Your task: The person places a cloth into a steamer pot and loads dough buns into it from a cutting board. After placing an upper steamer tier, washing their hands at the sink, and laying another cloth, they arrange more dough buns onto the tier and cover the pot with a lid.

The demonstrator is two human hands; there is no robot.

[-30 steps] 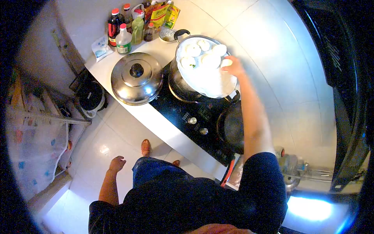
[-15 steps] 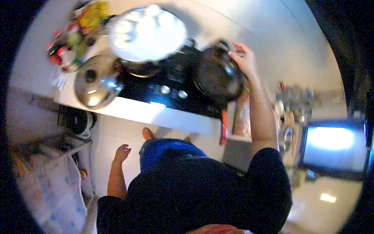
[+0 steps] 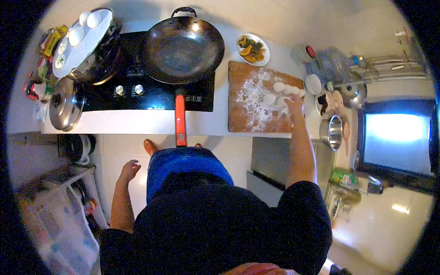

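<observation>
My right hand (image 3: pixel 294 106) reaches over the floured wooden cutting board (image 3: pixel 236 121), with its fingertips at a group of small white dough balls (image 3: pixel 278 86). The fingers look apart, though I cannot tell whether they touch a ball. White flour (image 3: pixel 254 98) is scattered across the board's middle. My left hand (image 3: pixel 130 170) hangs beside my body, below the counter, loosely open and holding nothing. A dark wok (image 3: pixel 183 50) with a red handle (image 3: pixel 180 120) sits on the black stove, left of the board.
At the left, a plate of white buns (image 3: pixel 77 35) rests over a pot (image 3: pixel 98 68). Near it lies a metal lid (image 3: pixel 66 107). Cut vegetables (image 3: pixel 253 49) fill a plate behind the board. A steel bowl (image 3: pixel 331 133) stands right of my right forearm.
My right hand has gone from beside the wok to the dough balls on the board. The view has turned to the right. My left hand still hangs low.
</observation>
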